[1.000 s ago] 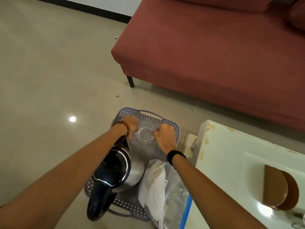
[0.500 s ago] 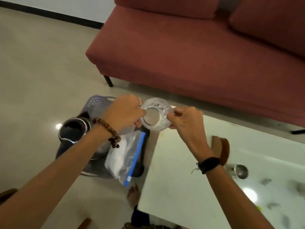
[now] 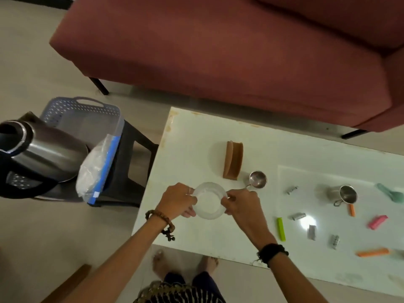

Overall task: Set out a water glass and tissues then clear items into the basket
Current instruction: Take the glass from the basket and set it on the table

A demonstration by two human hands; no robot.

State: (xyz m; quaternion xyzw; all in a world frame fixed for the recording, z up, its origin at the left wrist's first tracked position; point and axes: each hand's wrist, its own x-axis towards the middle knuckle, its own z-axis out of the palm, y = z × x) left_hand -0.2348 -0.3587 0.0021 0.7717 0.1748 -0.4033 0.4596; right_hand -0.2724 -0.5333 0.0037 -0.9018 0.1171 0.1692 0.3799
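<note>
A clear water glass [image 3: 209, 200] is held upright over the left part of the white table [image 3: 196, 136], seen from above. My left hand [image 3: 178, 201] grips its left side and my right hand [image 3: 241, 203] grips its right side. I cannot tell whether its base touches the tabletop. The grey-blue perforated basket [image 3: 65, 108] sits on a black stool [image 3: 131, 162] left of the table. In the basket stand a steel kettle [image 3: 43, 149] and a clear bag of white tissues [image 3: 96, 169] with a blue strip.
On the table are a brown wooden holder [image 3: 232, 160], two small steel cups [image 3: 258, 179] [image 3: 343, 194], several coloured and silver clips [image 3: 281, 228], and a green spoon [image 3: 391, 192]. A red sofa [image 3: 218, 51] stands behind the table. My bare feet [image 3: 159, 262] are at the table's front edge.
Both hands lifted the glass out of the basket and carried it right, over the table, then lowered it toward the tabletop. The view swung right to follow.
</note>
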